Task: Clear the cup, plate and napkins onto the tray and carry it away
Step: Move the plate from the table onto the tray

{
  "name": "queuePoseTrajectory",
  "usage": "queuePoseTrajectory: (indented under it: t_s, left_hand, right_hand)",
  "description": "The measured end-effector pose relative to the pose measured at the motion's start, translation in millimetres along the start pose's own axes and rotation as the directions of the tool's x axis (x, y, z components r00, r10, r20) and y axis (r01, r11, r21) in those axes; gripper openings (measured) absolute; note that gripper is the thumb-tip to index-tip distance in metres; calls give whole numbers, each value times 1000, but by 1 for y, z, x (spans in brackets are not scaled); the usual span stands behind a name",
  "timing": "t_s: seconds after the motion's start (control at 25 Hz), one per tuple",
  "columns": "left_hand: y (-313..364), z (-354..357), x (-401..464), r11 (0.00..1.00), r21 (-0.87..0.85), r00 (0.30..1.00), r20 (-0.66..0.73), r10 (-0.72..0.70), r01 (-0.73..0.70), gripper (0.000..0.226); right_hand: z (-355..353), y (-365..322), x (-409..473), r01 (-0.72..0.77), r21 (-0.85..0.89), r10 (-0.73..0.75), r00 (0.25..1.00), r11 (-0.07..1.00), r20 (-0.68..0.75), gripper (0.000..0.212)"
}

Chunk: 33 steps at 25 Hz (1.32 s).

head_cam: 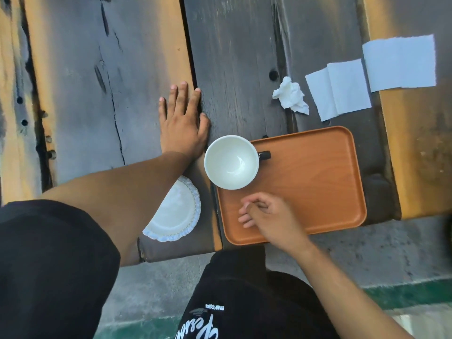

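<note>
the white ceramic cup point(231, 162) on the orange wooden tray point(318, 182) looks fragile, better held by its dark handle; left hand point(182, 126) flat open on the worktop, right hand point(266, 216) loosely curled, empty

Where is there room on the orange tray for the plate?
The orange wooden tray is bare across its right half, from the white cup and its dark handle to the right rim. The near left corner is crowded: the right hand hovers there. The white frilled plate sits on the table, partly under the left forearm.
</note>
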<state>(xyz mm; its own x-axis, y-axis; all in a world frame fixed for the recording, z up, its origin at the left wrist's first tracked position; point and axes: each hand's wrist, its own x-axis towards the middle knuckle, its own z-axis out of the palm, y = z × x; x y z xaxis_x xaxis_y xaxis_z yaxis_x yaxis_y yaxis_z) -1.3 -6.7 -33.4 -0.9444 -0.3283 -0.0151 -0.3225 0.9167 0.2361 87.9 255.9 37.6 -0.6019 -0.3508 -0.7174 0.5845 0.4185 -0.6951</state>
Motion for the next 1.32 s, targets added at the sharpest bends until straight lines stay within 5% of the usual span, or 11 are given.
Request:
queuePoseTrajectory:
  t_s: [0.16,0.28,0.56,0.92,1.32]
  left_hand:
    - [-1,2,1,1000,2,1000,-4,-2,2,62]
    - [1,3,1,1000,-10,1000,-1,-4,4,62]
    - [-1,4,2,1000,10,1000,6,0,0,63]
    - [2,0,1,1000,10,1000,17,-1,1,62]
    - [2,2,1,1000,15,1000,-12,4,-4,61]
  right_hand:
    - [53,-4,3,26,-39,-27,999,999,-44,19]
    - [77,-8,4,63,-237,-87,992,969,-94,32]
    - [112,-14,16,78,-469,-153,981,880,-123,24]
    - [133,0,7,45,-341,-127,967,939,-222,22]
    - [106,8,-4,81,-168,-92,994,982,-58,19]
